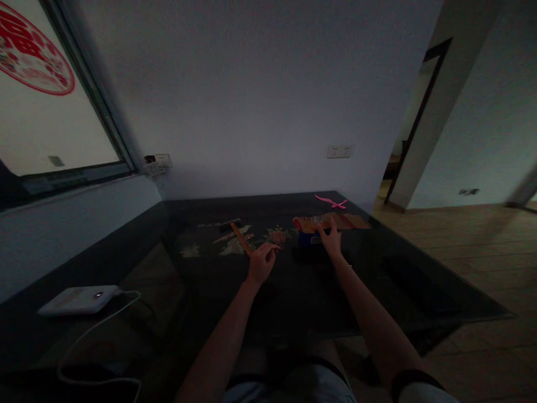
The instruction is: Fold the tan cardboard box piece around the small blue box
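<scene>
Wooden handle (242, 238) is angled forward-left from half-curled left hand (262, 261); blue box (309, 239) is reached by right hand (331, 240), fingers parted, both grips unclear.

The left hand (260, 263) and right hand (331, 238) are bare, slim-fingered, and run into slender forearms (230, 330), bare as well. By the right elbow a pale greyish sleeve (434, 393) ends in a broad dark band (413, 379). At the lap, pale cloth (321, 386) with dark edging (335, 369) shows, its finer details lost in the dim light.
</scene>
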`<action>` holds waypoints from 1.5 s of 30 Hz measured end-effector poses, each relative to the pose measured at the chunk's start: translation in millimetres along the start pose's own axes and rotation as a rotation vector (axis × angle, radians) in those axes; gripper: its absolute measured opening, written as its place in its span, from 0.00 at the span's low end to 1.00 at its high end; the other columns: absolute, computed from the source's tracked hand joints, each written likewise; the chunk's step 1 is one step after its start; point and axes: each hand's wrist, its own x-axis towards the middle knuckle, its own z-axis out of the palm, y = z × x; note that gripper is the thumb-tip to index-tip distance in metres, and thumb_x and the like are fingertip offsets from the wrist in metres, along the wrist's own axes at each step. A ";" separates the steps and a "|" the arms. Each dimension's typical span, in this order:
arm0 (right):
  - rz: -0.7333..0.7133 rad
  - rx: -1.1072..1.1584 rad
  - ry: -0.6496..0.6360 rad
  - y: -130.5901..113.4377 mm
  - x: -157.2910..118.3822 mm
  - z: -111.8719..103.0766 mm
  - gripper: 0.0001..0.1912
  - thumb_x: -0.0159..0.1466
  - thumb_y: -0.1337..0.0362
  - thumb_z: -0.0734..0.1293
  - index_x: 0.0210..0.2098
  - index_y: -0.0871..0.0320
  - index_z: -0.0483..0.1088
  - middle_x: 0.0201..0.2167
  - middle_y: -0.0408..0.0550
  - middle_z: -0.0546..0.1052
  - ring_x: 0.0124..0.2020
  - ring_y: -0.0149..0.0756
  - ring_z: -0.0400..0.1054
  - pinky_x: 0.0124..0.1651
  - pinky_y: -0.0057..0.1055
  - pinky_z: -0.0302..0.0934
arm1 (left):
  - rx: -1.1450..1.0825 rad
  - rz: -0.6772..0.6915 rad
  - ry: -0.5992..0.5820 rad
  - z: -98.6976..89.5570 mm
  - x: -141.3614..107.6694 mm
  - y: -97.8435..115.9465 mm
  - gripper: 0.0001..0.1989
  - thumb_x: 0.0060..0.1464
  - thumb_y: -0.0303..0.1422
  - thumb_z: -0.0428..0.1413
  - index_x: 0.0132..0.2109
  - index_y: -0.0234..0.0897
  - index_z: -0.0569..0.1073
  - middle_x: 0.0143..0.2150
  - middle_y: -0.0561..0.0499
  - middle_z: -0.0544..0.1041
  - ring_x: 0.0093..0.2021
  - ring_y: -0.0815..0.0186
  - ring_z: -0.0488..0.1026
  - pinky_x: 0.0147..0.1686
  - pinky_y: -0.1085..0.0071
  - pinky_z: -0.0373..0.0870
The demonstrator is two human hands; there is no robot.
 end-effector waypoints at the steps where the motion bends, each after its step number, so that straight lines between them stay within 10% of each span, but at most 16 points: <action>1: 0.009 0.000 0.007 -0.9 1.8 3.8 0.37 0.59 0.47 0.59 0.61 0.64 0.56 0.55 0.66 0.67 0.55 0.53 0.60 0.53 0.44 0.54 | -0.003 0.004 -0.001 0.2 -0.1 0.4 0.11 0.55 0.23 0.46 0.38 0.37 0.73 0.33 0.50 0.75 0.35 0.68 0.72 0.38 0.71 0.69; 24: 0.013 0.057 -0.126 9.3 8.1 0.0 0.35 0.55 0.51 0.66 0.58 0.63 0.63 0.55 0.60 0.69 0.56 0.49 0.62 0.57 0.42 0.54 | -0.016 0.004 -0.054 2.0 -0.4 7.5 0.11 0.55 0.23 0.47 0.39 0.37 0.73 0.34 0.50 0.75 0.36 0.67 0.73 0.39 0.71 0.68; 34: -0.126 0.135 -0.324 -22.6 -58.1 -6.1 0.35 0.55 0.49 0.67 0.58 0.60 0.63 0.55 0.57 0.70 0.54 0.45 0.65 0.56 0.40 0.58 | -0.097 -0.078 0.104 0.2 7.8 8.7 0.09 0.54 0.27 0.52 0.42 0.35 0.73 0.37 0.48 0.75 0.39 0.65 0.73 0.43 0.66 0.69; 45: -0.117 0.097 -0.442 -67.9 -133.3 -33.1 0.35 0.59 0.50 0.64 0.61 0.60 0.58 0.53 0.59 0.72 0.52 0.47 0.67 0.50 0.39 0.61 | 0.023 -0.206 -0.152 -37.8 -2.7 19.0 0.09 0.52 0.32 0.57 0.40 0.36 0.77 0.36 0.48 0.75 0.36 0.65 0.73 0.38 0.69 0.69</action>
